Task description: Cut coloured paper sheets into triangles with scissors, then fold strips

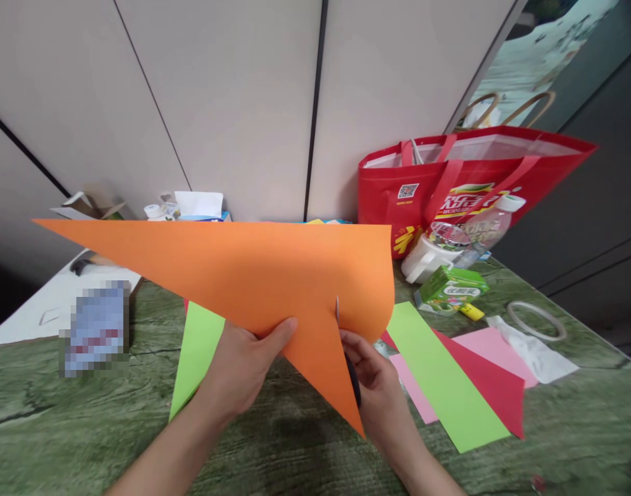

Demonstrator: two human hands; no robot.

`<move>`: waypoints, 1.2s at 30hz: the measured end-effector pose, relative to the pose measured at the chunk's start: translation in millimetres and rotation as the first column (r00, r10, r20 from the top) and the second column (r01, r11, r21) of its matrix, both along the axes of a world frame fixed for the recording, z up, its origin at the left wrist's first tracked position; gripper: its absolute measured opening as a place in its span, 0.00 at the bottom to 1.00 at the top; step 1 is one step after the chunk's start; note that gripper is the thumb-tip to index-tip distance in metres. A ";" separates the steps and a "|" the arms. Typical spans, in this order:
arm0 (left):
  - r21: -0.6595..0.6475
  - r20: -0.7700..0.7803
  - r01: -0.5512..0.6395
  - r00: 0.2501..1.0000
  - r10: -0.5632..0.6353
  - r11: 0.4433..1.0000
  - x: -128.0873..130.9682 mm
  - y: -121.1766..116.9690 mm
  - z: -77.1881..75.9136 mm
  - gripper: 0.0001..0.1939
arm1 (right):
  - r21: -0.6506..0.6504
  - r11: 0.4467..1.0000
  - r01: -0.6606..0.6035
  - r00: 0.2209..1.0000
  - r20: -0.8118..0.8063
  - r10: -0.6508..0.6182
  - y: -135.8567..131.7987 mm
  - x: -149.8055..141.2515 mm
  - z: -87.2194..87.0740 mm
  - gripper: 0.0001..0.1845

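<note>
My left hand point(249, 366) pinches the orange paper point(274, 269), raised above the bench point(289, 458) and spread before both hands. My right hand point(373, 379) grips what appear to be scissors point(354, 384), partly hidden. I should hold the paper taut, keeping my left thumb clear of the cutting line.

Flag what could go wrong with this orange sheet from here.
The orange paper curls beside the scissors in the right hand, so the cut might wander. The left hand grips only the sheet's lower edge, so the long, unsupported left point could sag mid-cut.
</note>
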State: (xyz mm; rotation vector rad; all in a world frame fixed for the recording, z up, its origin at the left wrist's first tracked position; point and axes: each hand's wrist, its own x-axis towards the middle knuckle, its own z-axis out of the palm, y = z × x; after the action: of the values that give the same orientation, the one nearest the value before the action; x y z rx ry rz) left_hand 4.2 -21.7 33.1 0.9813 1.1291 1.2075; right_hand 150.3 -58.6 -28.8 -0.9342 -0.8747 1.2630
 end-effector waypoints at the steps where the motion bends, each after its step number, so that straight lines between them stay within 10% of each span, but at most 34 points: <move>1: 0.003 -0.006 -0.003 1.000 0.003 1.000 0.5 0.0 0.0 0.14 | -0.005 1.000 0.002 1.000 0.000 -0.002 -0.2 -0.2 1.1 0.15; 36: -0.024 0.019 0.006 1.000 -0.006 1.000 1.2 -2.0 4.8 0.14 | -0.065 0.998 0.019 1.000 0.018 -0.018 -0.6 0.6 11.9 0.17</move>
State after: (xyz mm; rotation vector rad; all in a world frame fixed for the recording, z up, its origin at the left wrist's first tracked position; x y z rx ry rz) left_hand 5.4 -23.7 38.0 0.9527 1.1223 1.1938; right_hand 150.9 -59.3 -16.9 -1.0046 -0.8409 1.2755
